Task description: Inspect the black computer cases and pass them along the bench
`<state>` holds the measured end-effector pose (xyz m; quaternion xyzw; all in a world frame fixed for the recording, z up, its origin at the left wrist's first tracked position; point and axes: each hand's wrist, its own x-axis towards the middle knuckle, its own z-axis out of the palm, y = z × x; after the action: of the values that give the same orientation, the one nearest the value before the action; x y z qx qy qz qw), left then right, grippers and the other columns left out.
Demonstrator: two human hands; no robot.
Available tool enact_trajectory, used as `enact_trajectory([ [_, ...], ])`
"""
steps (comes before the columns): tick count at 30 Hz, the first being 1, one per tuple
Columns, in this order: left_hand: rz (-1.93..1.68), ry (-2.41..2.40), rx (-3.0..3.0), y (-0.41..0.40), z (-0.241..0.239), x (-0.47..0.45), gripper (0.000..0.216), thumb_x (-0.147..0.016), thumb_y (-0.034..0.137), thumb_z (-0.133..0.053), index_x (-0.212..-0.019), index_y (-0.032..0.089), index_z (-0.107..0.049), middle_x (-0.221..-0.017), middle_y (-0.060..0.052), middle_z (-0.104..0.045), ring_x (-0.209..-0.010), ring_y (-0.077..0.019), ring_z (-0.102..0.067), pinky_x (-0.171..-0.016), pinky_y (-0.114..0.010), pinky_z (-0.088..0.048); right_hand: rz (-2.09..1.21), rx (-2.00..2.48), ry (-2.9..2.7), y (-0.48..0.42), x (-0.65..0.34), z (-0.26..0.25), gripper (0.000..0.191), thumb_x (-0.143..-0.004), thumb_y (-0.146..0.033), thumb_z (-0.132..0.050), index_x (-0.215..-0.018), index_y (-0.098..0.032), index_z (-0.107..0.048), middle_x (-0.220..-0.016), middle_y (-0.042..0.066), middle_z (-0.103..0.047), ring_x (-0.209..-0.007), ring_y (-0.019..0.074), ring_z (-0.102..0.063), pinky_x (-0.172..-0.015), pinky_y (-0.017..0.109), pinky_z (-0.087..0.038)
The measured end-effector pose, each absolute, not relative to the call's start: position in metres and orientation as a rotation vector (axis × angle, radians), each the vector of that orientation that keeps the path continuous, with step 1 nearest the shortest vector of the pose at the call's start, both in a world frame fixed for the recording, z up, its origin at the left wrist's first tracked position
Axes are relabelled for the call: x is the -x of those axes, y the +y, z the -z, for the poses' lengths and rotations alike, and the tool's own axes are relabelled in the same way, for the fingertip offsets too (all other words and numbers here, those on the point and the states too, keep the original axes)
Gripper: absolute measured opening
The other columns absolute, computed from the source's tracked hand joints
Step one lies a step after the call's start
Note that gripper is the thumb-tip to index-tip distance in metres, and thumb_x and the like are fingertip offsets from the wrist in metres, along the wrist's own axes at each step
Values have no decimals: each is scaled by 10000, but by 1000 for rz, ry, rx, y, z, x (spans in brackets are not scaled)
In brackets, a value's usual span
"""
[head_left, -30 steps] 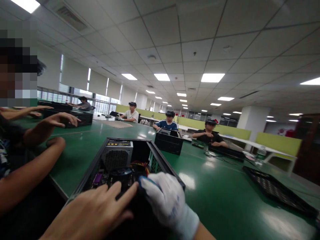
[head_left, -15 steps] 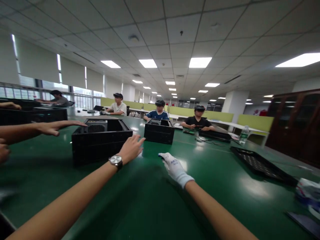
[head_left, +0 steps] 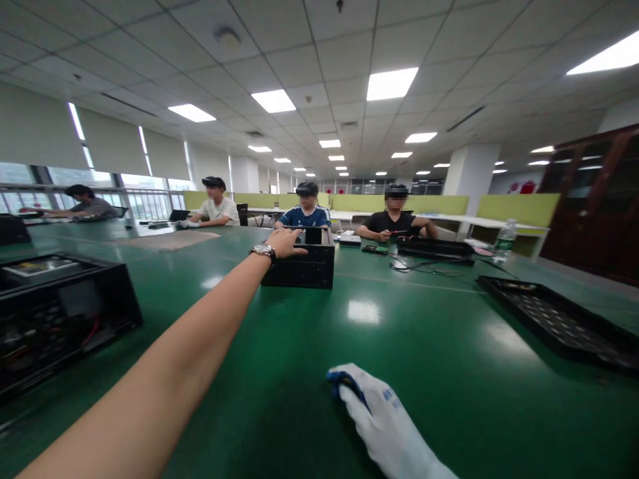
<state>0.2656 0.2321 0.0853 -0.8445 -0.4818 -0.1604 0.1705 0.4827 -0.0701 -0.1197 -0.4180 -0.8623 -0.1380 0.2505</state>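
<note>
My left hand point(head_left: 285, 243), bare and with a wristwatch point(head_left: 263, 251) on the wrist, reaches far forward over a black computer case point(head_left: 299, 269). Its fingers extend at the case's upper edge and the thumb points out to the right; whether they press on the metal I cannot tell. My right hand point(head_left: 379, 412) wears a white glove with blue on its finger side. It hangs low over the green table point(head_left: 279, 359), fingers curled together toward the thumb. Whatever may lie inside them is hidden.
Another open computer case point(head_left: 100, 293) stands at the left. A black perforated panel point(head_left: 554, 319) lies at the right, near a water bottle point(head_left: 505, 241). Cables point(head_left: 424, 267) and a long black part point(head_left: 434, 249) lie before a person in black point(head_left: 394, 223). More people sit opposite.
My left hand has stretched forward from beside the nearer case to the farther one. My right hand has drawn back toward me and curled. The view has shifted, and the neighbour's arms are gone from it.
</note>
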Motion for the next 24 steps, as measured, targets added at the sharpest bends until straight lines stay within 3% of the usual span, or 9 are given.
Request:
enact_trajectory([
  [4,382,-1539,2414,270,-71,-275,458,-957,532,-543,-1212,155,-589,-1227,-103,-604,-1117,-253,-581,-1004,-495,-453,256,1173,-2247,-64,-495,123,626,-836,-99,-460,-1440,-261,-489,-1476,81,-499,-1326,313,-501,-1016,452,-543],
  [13,492,-1639,2321,241,-57,-274,412,-984,514,-511,-1130,145,-623,-1113,-84,-649,-1050,-226,-619,-978,-477,-485,12,1268,-1986,-55,-503,125,468,-902,-266,-483,-1361,-292,-570,-1383,79,-571,-1294,320,-521,-987,427,-537],
  [15,494,-1617,2308,213,-59,-268,422,-989,524,-493,-1106,142,-631,-1079,-78,-660,-1032,-220,-626,-981,-472,-480,-219,1341,-1804,-57,-494,109,425,-953,-375,-427,-1336,-274,-579,-1257,91,-645,-1165,286,-610,-904,391,-559],
  [17,497,-1595,2290,178,-59,-261,445,-1006,534,-441,-1084,142,-637,-1032,-75,-673,-1007,-218,-634,-972,-464,-472,-515,1417,-1598,-58,-487,90,485,-981,-491,-342,-1341,-247,-556,-1044,83,-702,-912,238,-677,-759,355,-567],
  [20,497,-1552,2282,110,-57,-248,499,-1032,542,-321,-1046,164,-647,-974,-97,-695,-983,-252,-647,-906,-433,-459,-701,1450,-1409,-58,-491,71,598,-948,-589,-320,-1332,-194,-551,-835,52,-680,-704,207,-640,-651,332,-534],
  [24,486,-1461,2333,1,-59,-223,491,-1029,552,-291,-1031,203,-637,-927,-96,-705,-915,-277,-658,-787,-368,-428,-449,1501,-1323,-63,-515,66,636,-870,-621,-362,-1236,-171,-622,-1081,125,-686,-1014,279,-646,-917,409,-515],
])
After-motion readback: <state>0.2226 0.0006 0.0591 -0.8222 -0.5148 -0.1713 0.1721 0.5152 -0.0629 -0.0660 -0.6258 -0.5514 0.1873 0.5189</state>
